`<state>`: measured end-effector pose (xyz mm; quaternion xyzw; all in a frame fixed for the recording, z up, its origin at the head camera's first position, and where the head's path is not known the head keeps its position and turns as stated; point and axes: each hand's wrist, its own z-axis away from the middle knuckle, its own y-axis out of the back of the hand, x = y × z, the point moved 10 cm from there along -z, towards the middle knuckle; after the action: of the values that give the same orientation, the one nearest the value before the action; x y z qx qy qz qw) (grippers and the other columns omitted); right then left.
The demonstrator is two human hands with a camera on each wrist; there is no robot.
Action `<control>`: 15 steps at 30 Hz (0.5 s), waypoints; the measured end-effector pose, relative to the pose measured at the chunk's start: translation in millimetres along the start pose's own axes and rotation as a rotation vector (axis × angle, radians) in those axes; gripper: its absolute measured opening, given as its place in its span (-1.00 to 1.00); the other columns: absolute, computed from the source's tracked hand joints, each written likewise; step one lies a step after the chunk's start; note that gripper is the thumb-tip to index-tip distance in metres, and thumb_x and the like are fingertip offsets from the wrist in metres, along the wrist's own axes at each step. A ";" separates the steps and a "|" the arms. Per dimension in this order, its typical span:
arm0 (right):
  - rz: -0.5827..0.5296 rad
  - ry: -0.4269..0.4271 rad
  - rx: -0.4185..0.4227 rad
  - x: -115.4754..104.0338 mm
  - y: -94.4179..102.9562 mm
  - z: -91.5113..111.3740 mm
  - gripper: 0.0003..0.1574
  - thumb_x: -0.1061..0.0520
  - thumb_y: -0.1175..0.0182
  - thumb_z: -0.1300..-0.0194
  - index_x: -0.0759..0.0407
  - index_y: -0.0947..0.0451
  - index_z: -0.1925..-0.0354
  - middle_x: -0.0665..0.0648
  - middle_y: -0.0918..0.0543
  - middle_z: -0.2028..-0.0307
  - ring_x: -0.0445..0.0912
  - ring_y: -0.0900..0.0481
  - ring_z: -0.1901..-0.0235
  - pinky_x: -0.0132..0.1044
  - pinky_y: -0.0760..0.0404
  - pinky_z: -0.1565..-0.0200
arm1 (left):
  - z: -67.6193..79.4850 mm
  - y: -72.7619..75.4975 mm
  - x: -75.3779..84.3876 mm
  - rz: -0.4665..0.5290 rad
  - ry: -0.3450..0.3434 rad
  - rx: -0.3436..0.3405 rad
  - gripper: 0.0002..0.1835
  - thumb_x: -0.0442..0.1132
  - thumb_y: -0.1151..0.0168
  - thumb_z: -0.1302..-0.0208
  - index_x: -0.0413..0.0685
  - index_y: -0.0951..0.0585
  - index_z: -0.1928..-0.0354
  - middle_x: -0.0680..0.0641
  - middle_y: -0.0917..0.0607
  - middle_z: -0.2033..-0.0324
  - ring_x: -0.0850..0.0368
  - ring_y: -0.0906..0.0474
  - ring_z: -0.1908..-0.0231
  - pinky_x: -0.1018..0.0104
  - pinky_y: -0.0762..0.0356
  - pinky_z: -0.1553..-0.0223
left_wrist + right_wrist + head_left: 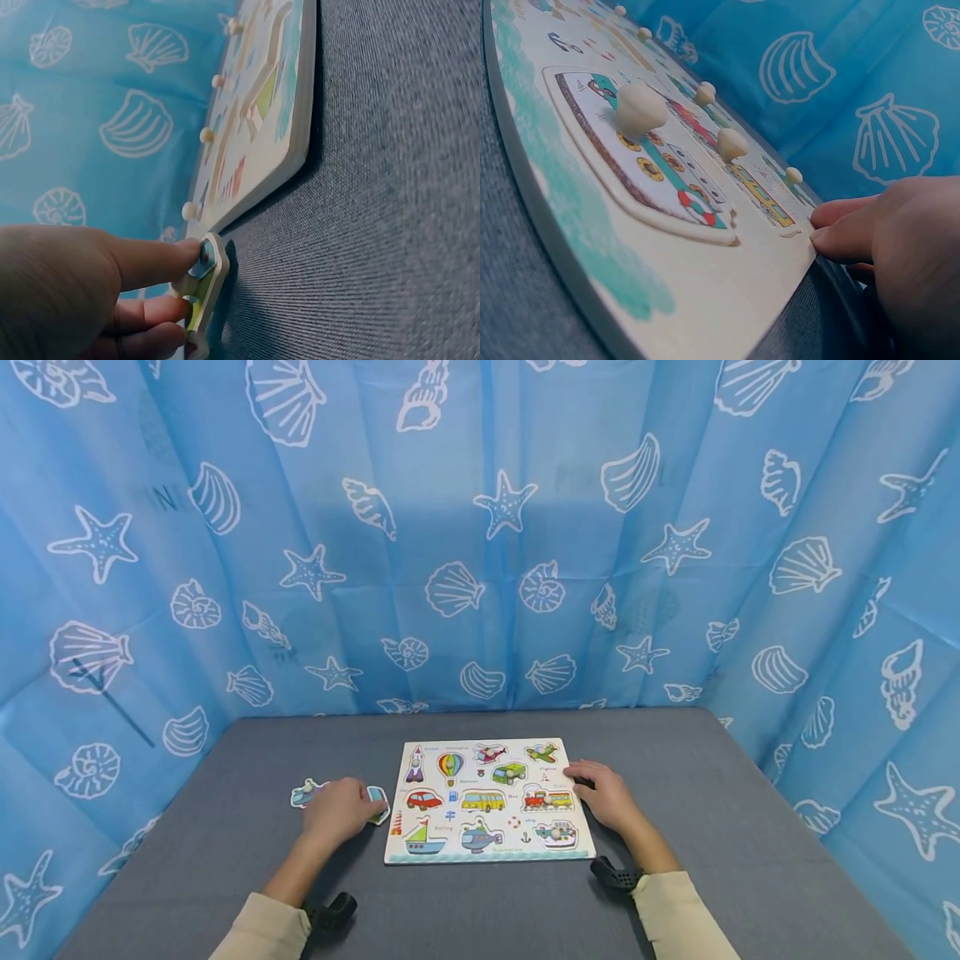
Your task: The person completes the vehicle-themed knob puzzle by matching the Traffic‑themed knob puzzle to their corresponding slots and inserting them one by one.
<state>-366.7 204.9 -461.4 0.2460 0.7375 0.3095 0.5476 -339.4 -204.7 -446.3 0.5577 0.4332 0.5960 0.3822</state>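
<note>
The left hand (336,812) pinches a white-rimmed, blue-and-green knobbed piece (379,805) just beside the board's (453,848) left edge; the right hand's (609,795) loosely extended fingers touch its right edge. Printed words include "Bus" and "ship". Grey tabletop (690,785) beneath.

We saw 1 white rectangular puzzle board (513,808) lying flat, its vehicle pictures (482,801) outlined, several bearing pale knobs (640,111). Just left of it we had 1 blue-and-green cut-out piece (381,795), and farther left 1 bluish piece (303,795).
</note>
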 end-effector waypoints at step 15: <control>0.005 -0.021 -0.007 2.0 -0.2 -0.2 -0.61 0.32 -0.14 -0.33 0.32 -0.56 -0.12 0.34 -0.47 -0.22 0.27 -0.25 -0.31 0.25 -0.16 -0.25 | 9.0 10.5 14.1 0.038 -0.057 0.101 -0.64 0.01 -0.49 -0.03 0.04 -0.50 0.61 0.07 -0.45 0.67 0.12 -0.35 0.59 0.22 -0.21 0.55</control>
<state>-367.5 206.1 -462.8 0.2491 0.7300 0.3107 0.5555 -331.3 -194.2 -431.6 0.6013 0.4410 0.5642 0.3545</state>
